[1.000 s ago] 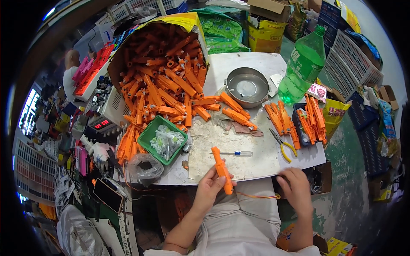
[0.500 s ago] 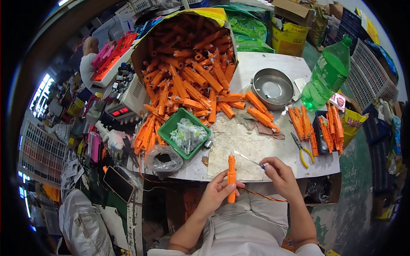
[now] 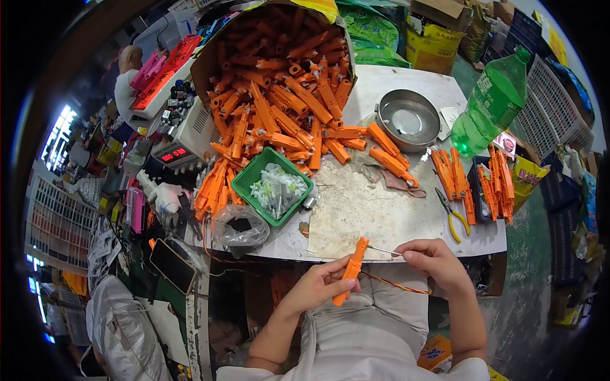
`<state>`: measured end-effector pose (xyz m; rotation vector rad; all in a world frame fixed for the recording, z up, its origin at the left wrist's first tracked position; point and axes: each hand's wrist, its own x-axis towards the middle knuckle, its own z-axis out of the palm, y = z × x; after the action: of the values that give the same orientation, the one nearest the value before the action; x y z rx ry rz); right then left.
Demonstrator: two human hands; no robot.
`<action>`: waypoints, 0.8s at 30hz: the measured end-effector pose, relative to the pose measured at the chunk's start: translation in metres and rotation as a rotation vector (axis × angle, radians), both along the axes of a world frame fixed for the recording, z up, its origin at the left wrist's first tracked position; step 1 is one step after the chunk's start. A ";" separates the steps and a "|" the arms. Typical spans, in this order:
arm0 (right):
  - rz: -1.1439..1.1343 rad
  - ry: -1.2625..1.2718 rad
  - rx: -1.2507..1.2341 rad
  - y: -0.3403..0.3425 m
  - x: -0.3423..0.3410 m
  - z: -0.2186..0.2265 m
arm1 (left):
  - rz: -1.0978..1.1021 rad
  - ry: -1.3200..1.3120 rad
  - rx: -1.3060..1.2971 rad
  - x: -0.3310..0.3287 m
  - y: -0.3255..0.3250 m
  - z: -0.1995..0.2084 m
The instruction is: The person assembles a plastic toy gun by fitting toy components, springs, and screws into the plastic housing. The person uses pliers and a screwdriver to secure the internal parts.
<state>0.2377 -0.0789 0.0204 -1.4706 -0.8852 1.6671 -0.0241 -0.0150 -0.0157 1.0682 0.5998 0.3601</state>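
My left hand (image 3: 318, 287) is closed around an orange plastic housing (image 3: 352, 272), a long narrow piece tilted with its top to the right. Between the fingers of my right hand (image 3: 437, 261) is a thin screwdriver (image 3: 385, 251), its handle hidden in the grip. The metal shaft points left, and its tip meets or nearly meets the upper end of the housing. A twisted red and yellow wire (image 3: 397, 288) runs from beside the left fingers across my lap. Both hands are just off the front edge of the white worktable (image 3: 356, 222).
A large box of orange housings (image 3: 286, 95) spills onto the table. In front stand a green tray (image 3: 269, 216) of small clear parts and a plastic bag (image 3: 240, 225). Rightward are a steel bowl (image 3: 408, 119), yellow-handled pliers (image 3: 454, 219), more housings (image 3: 499, 184) and a green bottle (image 3: 489, 105).
The housing has turned from upright to leaning right. My right hand has shifted slightly right, and the screwdriver tip now lies at the housing's top end instead of apart from it.
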 end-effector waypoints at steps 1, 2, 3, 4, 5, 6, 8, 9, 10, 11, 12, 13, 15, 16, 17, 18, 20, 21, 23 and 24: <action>-0.001 -0.002 0.001 0.000 -0.001 -0.001 | -0.060 -0.005 0.005 0.001 0.001 0.000; -0.032 -0.044 0.083 0.000 -0.005 -0.003 | -0.062 -0.007 0.005 0.002 0.001 -0.001; -0.063 -0.088 0.165 -0.002 -0.010 -0.007 | -0.024 0.028 0.001 0.004 0.000 -0.002; -0.067 -0.462 0.621 -0.007 -0.015 -0.029 | 0.011 0.062 -0.004 0.007 0.000 -0.003; -0.065 -0.462 0.620 -0.011 -0.019 -0.027 | 0.012 0.061 -0.005 0.009 0.000 -0.003; 0.062 -0.899 0.809 -0.015 -0.022 -0.020 | 0.061 0.054 -0.015 0.011 -0.001 -0.004; 0.138 -1.165 0.888 -0.016 -0.025 -0.009 | 0.110 0.047 -0.027 0.014 -0.004 -0.007; 0.140 -1.163 0.886 -0.016 -0.024 -0.005 | 0.157 0.000 -0.040 0.015 -0.007 -0.009; 0.078 -0.908 0.775 -0.016 -0.023 -0.002 | 0.201 -0.048 -0.054 0.016 -0.008 -0.010; 0.018 -0.654 0.660 -0.017 -0.023 0.000 | 0.198 -0.047 -0.057 0.017 -0.009 -0.010; 0.017 -0.654 0.656 -0.018 -0.023 -0.001 | 0.199 -0.055 -0.056 0.018 -0.008 -0.009; 0.024 -0.610 0.631 -0.018 -0.023 -0.003 | 0.201 -0.063 -0.054 0.020 -0.007 -0.008; 0.030 -0.565 0.603 -0.019 -0.023 -0.003 | 0.185 -0.054 -0.041 0.021 -0.007 -0.005; 0.019 -0.512 0.518 -0.020 -0.022 -0.002 | 0.171 -0.047 -0.025 0.022 -0.007 -0.004; 0.008 -0.458 0.432 -0.020 -0.021 -0.002 | 0.171 -0.047 -0.026 0.022 -0.007 -0.003; 0.008 -0.458 0.432 -0.021 -0.019 -0.002 | 0.174 -0.050 -0.025 0.023 -0.007 -0.003; -0.023 -0.351 0.428 -0.023 -0.015 -0.004 | 0.177 -0.051 -0.024 0.023 -0.007 -0.003; -0.024 -0.350 0.427 -0.023 -0.016 -0.003 | 0.176 -0.055 -0.020 0.023 -0.007 -0.003; 0.055 -0.357 0.386 -0.023 -0.017 -0.001 | 0.172 -0.058 -0.018 0.024 -0.006 -0.004; 0.054 -0.356 0.384 -0.023 -0.016 0.001 | 0.160 -0.043 -0.017 0.023 -0.005 -0.004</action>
<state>0.2220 -0.1019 0.0212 -1.4984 -1.3640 1.1970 -0.0015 -0.0204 -0.0194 0.9969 0.6511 0.5155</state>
